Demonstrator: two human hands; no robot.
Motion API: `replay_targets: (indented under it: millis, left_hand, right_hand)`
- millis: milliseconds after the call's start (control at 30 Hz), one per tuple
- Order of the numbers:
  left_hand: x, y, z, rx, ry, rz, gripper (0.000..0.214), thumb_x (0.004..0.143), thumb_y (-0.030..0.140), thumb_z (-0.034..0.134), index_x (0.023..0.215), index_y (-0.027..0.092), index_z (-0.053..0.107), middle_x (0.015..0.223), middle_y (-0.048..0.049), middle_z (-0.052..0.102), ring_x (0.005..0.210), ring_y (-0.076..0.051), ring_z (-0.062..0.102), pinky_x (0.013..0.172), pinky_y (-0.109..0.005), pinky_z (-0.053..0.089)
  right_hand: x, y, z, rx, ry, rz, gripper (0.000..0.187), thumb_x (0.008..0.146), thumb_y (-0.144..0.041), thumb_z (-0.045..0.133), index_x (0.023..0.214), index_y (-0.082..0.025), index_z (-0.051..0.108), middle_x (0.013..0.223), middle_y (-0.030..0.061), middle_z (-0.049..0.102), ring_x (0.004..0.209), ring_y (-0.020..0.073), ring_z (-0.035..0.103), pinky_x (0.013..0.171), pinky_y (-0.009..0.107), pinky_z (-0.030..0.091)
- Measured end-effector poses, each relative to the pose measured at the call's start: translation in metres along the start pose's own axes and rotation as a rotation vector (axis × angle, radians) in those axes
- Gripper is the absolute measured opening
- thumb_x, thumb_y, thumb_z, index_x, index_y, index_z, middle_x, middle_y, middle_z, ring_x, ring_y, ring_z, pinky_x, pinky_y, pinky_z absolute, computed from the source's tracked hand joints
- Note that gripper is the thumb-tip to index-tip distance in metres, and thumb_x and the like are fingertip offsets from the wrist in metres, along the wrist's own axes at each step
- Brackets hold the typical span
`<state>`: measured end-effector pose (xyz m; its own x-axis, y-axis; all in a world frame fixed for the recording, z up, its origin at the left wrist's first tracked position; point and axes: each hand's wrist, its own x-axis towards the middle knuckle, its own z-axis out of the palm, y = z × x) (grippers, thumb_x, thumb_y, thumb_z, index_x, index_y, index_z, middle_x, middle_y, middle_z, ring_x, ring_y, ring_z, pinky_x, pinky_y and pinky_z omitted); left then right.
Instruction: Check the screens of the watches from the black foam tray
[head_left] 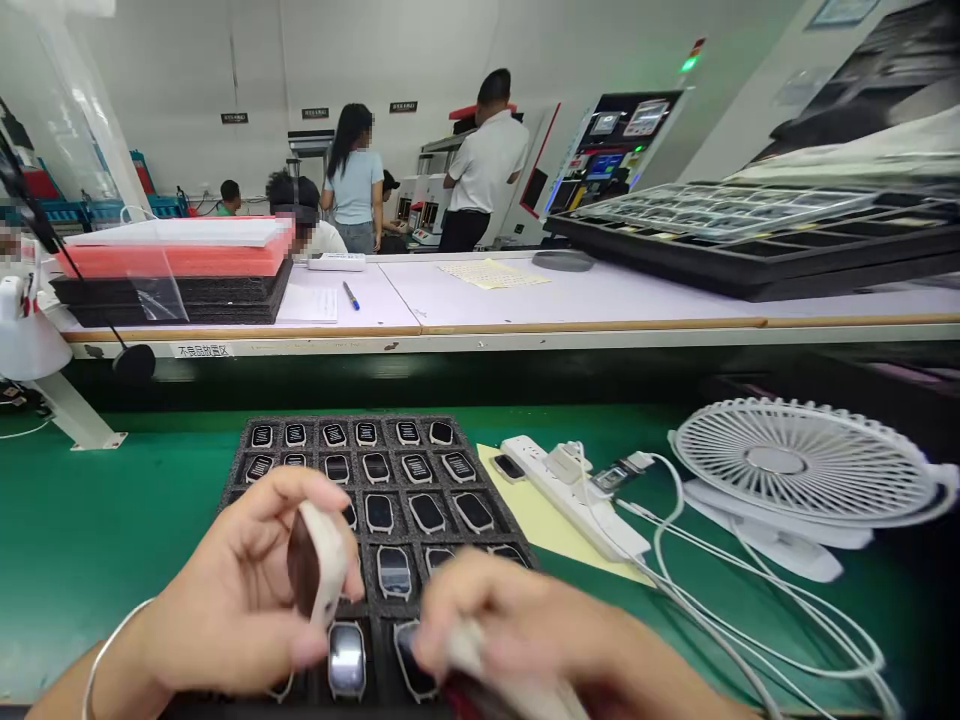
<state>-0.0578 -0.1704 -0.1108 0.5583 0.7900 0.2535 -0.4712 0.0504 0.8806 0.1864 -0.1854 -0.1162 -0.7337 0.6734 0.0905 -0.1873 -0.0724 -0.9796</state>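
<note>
My left hand is closed on a smartwatch body, pinched between thumb and fingers. Its pale case stands on edge, with the dark face turned left. Lower right, my right hand, smeared by motion, grips a second smartwatch body, pale with a dark reddish face, partly hidden by the fingers. Both hands are above a black foam tray. Rows of strapless smartwatches lie in its compartments, screens up; my hands cover some of them.
Right of the tray are a white power strip, loose white cables and a white fan. A raised shelf crosses behind, bearing foam stacks and a large black tray. Several people are in the background.
</note>
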Motion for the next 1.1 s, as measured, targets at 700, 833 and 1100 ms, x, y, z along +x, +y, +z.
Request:
replay_targets:
  millis: [700, 833, 1100]
  left_hand:
    - [0.088, -0.091, -0.089, 0.179, 0.570, -0.093, 0.063, 0.070, 0.021, 0.066, 0.129, 0.016, 0.046, 0.085, -0.0024, 0.061, 0.066, -0.015, 0.066, 0.063, -0.025, 0.051]
    - [0.083, -0.102, -0.100, 0.238, 0.574, -0.123, 0.064, 0.066, 0.020, 0.068, 0.127, 0.016, 0.048, 0.090, -0.0036, 0.062, 0.067, -0.014, 0.065, 0.064, -0.024, 0.049]
    - [0.082, -0.108, -0.102, 0.303, 0.555, -0.148, 0.058, 0.068, 0.017, 0.064, 0.124, 0.017, 0.050, 0.103, -0.0078, 0.062, 0.067, -0.013, 0.064, 0.062, -0.023, 0.049]
  right_hand:
    - [0.122, 0.091, -0.124, 0.359, 0.432, -0.059, 0.049, 0.064, -0.011, 0.072, 0.110, -0.021, 0.060, 0.089, 0.0016, 0.067, 0.070, 0.0170, 0.067, 0.066, 0.027, 0.050]
    - [0.116, 0.105, -0.123, 0.293, 0.386, -0.028, 0.048, 0.066, -0.013, 0.070, 0.111, -0.022, 0.060, 0.096, 0.0029, 0.067, 0.069, 0.0169, 0.067, 0.065, 0.028, 0.049]
    - [0.112, 0.106, -0.119, 0.294, 0.367, 0.015, 0.047, 0.068, -0.013, 0.069, 0.112, -0.021, 0.058, 0.101, 0.0054, 0.068, 0.068, 0.0160, 0.065, 0.065, 0.028, 0.047]
